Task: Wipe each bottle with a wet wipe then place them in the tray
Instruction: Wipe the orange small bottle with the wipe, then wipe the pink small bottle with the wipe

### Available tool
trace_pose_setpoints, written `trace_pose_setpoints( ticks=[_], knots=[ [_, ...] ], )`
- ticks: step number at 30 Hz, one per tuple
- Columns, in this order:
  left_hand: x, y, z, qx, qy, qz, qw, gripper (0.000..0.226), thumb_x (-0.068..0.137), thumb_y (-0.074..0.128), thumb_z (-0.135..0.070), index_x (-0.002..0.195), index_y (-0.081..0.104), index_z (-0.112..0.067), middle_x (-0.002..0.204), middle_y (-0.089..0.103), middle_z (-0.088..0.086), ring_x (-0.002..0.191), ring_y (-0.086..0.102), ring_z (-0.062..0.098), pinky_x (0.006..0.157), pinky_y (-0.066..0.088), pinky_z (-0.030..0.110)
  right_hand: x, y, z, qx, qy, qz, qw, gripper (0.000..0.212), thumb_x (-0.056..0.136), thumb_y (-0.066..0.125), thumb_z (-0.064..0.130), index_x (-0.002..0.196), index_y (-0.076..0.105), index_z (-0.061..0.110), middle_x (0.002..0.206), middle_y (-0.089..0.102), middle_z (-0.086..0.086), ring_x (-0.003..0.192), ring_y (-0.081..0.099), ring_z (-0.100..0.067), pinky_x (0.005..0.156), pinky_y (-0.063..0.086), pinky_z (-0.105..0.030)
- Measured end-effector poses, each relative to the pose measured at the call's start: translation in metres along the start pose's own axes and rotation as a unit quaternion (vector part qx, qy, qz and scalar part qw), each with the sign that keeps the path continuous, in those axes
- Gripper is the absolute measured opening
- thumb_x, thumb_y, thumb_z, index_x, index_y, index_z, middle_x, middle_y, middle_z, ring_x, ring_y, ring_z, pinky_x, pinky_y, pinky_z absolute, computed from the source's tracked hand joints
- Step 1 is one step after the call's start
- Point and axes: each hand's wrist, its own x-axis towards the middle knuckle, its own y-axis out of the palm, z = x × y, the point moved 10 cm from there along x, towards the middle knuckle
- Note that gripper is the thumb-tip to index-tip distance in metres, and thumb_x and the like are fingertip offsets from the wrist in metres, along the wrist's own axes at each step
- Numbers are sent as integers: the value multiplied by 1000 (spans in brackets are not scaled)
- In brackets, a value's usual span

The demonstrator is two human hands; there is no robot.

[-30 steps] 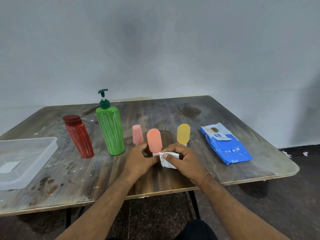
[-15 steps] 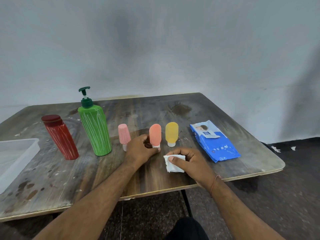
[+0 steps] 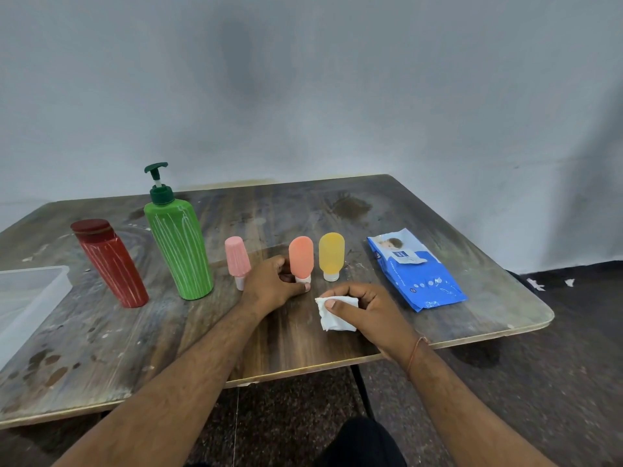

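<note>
My left hand (image 3: pixel 273 284) pinches the white cap of the small orange squeeze bottle (image 3: pixel 300 258), upright on the worn wooden table (image 3: pixel 286 338); my right hand (image 3: pixel 365 310) grips a crumpled white wet wipe (image 3: pixel 337 315) just beside it. The clear plastic tray (image 3: pixel 30 298) sits at the table's far left.

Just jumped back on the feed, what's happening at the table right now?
A person is partway through wiping bottles. The left hand pinches the cap end of the orange bottle, which stands cap-down on the table. The right hand holds a crumpled wet wipe just beside it, not touching the bottle. The pink bottle, yellow bottle, green pump bottle and red bottle stand untouched. The tray at the left edge shows no bottles.
</note>
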Motion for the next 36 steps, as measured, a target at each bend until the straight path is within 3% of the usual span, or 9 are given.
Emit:
trace_pose_setpoints(
  ticks=[4, 12, 16, 19, 23, 26, 30, 34, 36],
  knots=[
    [-3, 1, 0, 0, 12, 17, 1000, 64, 74, 94, -38, 130, 69, -21, 125, 75, -6, 104, 72, 10, 96, 61, 38, 0, -1, 0, 1, 5, -3, 1000, 13, 97, 78, 21, 101, 82, 32, 104, 80, 14, 96, 72, -8, 76, 58, -22],
    [-45, -12, 1, -72, 55, 12, 996, 74, 84, 88, -28, 151, 56, -22, 138, 67, -11, 127, 62, 2, 110, 51, 27, -2, 0, 5, -8, -2, -4, 1000, 12, 98, 77, 17, 100, 82, 28, 99, 80, 15, 91, 71, -3, 75, 57, -19],
    [-71, -41, 23, -65, 23, -75, 995, 37, 88, 83, -30, 124, 77, -23, 111, 78, -17, 103, 70, -9, 99, 59, 27, -2, 0, 3, -10, 3, -8, 1000, 12, 98, 76, 18, 101, 83, 28, 101, 80, 13, 94, 73, -7, 77, 59, -21],
    [-84, -66, 43, -69, -20, -146, 987, 16, 90, 79, -35, 104, 74, -30, 96, 75, -18, 91, 69, -4, 91, 61, 32, -1, 0, 1, -18, 5, -14, 1000, 12, 98, 77, 20, 103, 83, 28, 104, 80, 12, 97, 73, -11, 79, 59, -23],
    [-86, -72, 52, -60, -60, -139, 987, 48, 89, 80, -39, 127, 60, -19, 118, 67, -7, 102, 64, 8, 95, 57, 36, -2, 3, 2, -22, 6, -23, 999, 13, 97, 77, 20, 101, 83, 31, 103, 80, 17, 98, 72, -6, 76, 57, -19],
    [-80, -71, 50, -55, -55, -115, 990, 68, 89, 81, -34, 146, 50, -16, 128, 57, -12, 102, 62, 12, 89, 52, 31, -4, 10, 5, -6, -2, -26, 1000, 13, 98, 76, 19, 102, 84, 29, 102, 81, 14, 97, 73, -7, 76, 58, -19],
    [-67, -73, 52, -63, -45, -99, 992, 79, 88, 83, -31, 154, 40, -20, 134, 59, -11, 93, 61, -2, 83, 48, 26, -2, 19, 6, 16, 6, -34, 999, 12, 99, 75, 16, 102, 83, 25, 96, 79, 20, 92, 71, 1, 71, 55, -13],
    [-52, -76, 57, -85, -42, -105, 990, 78, 84, 86, -30, 151, 47, -21, 140, 65, -4, 106, 70, 11, 95, 53, 29, 5, 32, 1, 11, 15, -31, 999, 11, 98, 77, 23, 103, 85, 29, 104, 80, 10, 100, 73, -17, 77, 65, -34],
    [-44, -77, 60, -80, -40, -98, 991, 72, 83, 88, -29, 146, 54, -20, 137, 67, -4, 115, 65, 11, 98, 49, 26, 8, 40, 0, 17, 14, -25, 999, 11, 98, 77, 21, 103, 85, 27, 101, 80, 6, 92, 73, -14, 69, 63, -32]
  ],
)
